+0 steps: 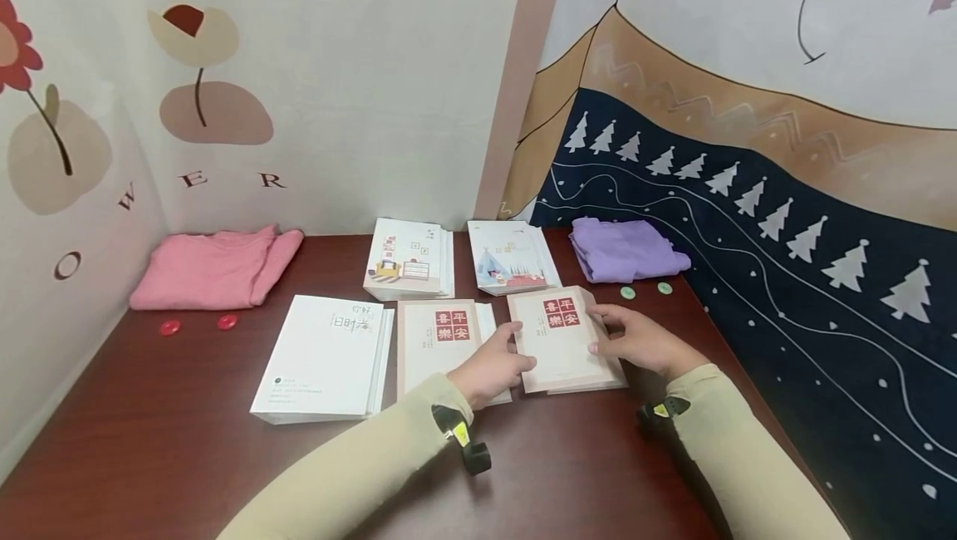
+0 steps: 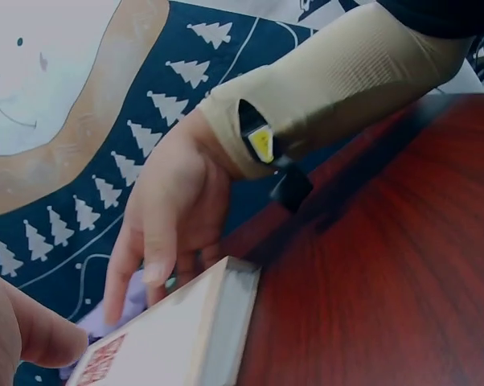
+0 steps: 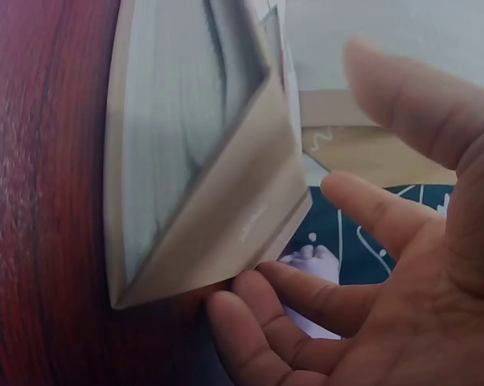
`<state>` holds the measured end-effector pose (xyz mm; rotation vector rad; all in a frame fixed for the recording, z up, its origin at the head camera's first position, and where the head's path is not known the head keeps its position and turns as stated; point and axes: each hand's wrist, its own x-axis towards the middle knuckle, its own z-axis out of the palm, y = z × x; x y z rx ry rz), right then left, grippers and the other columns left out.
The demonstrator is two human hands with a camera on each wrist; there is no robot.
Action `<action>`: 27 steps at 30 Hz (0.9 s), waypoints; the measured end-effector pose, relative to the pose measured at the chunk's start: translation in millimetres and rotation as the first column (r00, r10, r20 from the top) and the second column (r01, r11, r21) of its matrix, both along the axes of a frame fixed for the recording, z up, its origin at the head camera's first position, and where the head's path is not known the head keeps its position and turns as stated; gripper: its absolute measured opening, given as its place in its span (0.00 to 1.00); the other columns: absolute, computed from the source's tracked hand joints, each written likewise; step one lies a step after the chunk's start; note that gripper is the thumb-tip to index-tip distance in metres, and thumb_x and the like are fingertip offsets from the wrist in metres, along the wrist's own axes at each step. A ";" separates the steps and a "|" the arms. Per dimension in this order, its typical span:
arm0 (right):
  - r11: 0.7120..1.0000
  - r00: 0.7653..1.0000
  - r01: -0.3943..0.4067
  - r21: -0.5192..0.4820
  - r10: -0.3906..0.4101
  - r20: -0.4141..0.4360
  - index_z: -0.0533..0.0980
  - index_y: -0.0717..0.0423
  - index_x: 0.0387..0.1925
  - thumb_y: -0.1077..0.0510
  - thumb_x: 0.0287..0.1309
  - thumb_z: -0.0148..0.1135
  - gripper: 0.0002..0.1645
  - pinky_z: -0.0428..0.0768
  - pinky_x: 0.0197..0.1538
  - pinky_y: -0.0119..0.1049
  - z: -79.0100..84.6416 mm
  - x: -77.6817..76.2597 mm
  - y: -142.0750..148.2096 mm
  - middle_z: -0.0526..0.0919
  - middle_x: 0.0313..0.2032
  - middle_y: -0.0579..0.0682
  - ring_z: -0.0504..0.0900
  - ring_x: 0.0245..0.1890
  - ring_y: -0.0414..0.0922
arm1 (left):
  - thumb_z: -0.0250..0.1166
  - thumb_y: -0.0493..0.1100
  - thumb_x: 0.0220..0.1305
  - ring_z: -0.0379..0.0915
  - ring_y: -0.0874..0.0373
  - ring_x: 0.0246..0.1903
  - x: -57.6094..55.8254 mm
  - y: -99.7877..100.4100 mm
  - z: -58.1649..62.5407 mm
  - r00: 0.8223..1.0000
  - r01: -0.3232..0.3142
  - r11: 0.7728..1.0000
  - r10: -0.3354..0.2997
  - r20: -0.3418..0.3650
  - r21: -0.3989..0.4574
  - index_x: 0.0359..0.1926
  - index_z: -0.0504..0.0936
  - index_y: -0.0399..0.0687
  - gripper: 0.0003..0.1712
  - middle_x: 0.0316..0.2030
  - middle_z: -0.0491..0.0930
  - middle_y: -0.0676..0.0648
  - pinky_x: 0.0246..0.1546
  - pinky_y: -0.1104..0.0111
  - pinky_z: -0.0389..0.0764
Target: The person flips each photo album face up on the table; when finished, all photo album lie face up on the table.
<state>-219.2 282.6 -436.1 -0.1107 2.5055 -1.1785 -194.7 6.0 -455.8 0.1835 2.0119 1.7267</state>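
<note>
A beige book [image 1: 557,345] with a red block of Chinese characters lies between the two hands on the table's right part. At its left edge is my left hand [image 1: 493,365], thumb and finger extended at the border of the cover. My right hand [image 1: 643,341] is at the opposite edge. In the right wrist view, that hand's lower fingers [image 3: 262,318] touch a beige flap [image 3: 234,217] of the book, while its thumb stands away from it. Page edges show beside the flap. A matching beige book [image 1: 419,349] lies just left, partly covered by my left hand.
A larger white book [image 1: 321,357] lies at the left. Two illustrated books [image 1: 407,253] [image 1: 508,253] are at the back. Folded pink cloth [image 1: 209,270] with red buttons [image 1: 170,327] sits back left; folded purple cloth [image 1: 628,249] with green buttons [image 1: 627,292] sits back right. Printed cloth walls border the table.
</note>
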 end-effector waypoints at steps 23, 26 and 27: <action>0.996 1.000 -0.014 0.087 0.016 -0.013 0.68 0.48 0.78 0.56 0.63 0.74 0.44 0.82 0.61 0.57 -9.0 -5.1 -5.0 0.69 0.73 0.67 0.75 0.62 0.61 | 0.59 0.28 0.62 0.46 0.36 0.81 4.9 22.4 -3.5 0.994 -0.099 0.995 0.099 -0.036 0.010 0.82 0.49 0.35 0.49 0.81 0.49 0.29 0.81 0.44 0.48; 0.997 1.000 -0.012 0.082 0.013 -0.011 0.68 0.47 0.78 0.57 0.63 0.74 0.44 0.83 0.61 0.57 -10.1 -4.6 -4.3 0.68 0.73 0.66 0.75 0.62 0.61 | 0.59 0.27 0.62 0.44 0.35 0.81 4.7 22.7 -4.6 0.993 -0.111 0.993 0.112 -0.024 0.043 0.82 0.50 0.36 0.49 0.81 0.48 0.30 0.81 0.44 0.47; 0.997 1.000 -0.011 0.078 0.012 -0.010 0.69 0.47 0.78 0.57 0.63 0.74 0.43 0.83 0.59 0.55 -10.7 -4.5 -4.0 0.69 0.73 0.66 0.76 0.61 0.60 | 0.59 0.27 0.62 0.44 0.36 0.81 4.7 22.7 -5.0 0.994 -0.108 0.993 0.109 -0.021 0.049 0.82 0.51 0.37 0.49 0.82 0.48 0.31 0.81 0.44 0.47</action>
